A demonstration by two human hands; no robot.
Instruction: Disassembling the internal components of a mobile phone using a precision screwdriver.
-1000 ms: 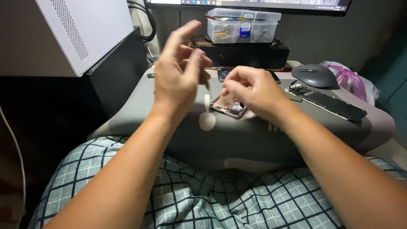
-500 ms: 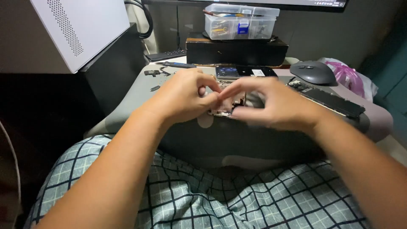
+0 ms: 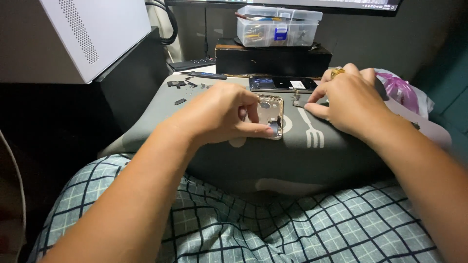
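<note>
Hands have parted since half a second ago: the left hand [image 3: 222,114] now pins the gold phone frame [image 3: 271,116] at the grey cushion's [image 3: 302,160] middle, fingers curled on its edge, while the right hand [image 3: 353,100] pinches, seemingly, a small part [image 3: 296,103] beside it. Behind, a dark box [image 3: 273,59] carries a clear lidded parts box [image 3: 278,27]; a pink bag [image 3: 402,92] lies right.

home desk corner | monitor [image 3: 292,4] | parts box [image 3: 278,27] | lap cushion [image 3: 302,156]
</note>
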